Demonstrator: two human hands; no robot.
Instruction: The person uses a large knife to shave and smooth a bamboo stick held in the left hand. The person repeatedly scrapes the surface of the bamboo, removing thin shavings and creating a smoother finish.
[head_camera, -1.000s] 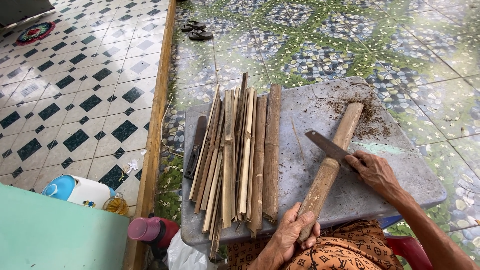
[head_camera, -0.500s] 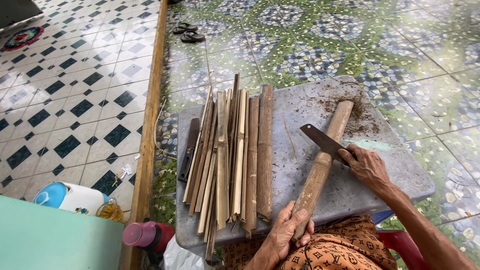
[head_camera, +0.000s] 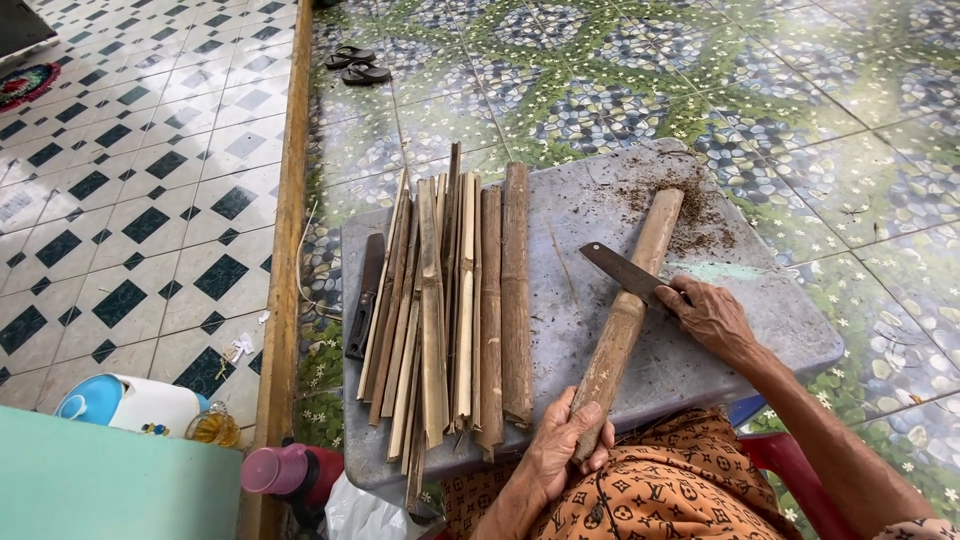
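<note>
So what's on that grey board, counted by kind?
Round bamboo pole, held by the left hand: 1
Knives: 2, one in the right hand with its blade on the pole, one dark knife at the board's left edge
Pile of split bamboo strips: 1; strips overlap, uncountable
Total: 4

From my feed I see two kinds of floor. On the right lies a pebble-patterned tile floor (head_camera: 620, 90) in green and grey, bright in daylight. On the left lies a white tile floor (head_camera: 130, 190) with dark diamond insets. A wooden threshold strip (head_camera: 283, 230) runs between them. A pair of dark sandals (head_camera: 355, 65) rests on the pebbled tiles, far up. A turquoise surface (head_camera: 100, 485) fills the lower left corner.
</note>
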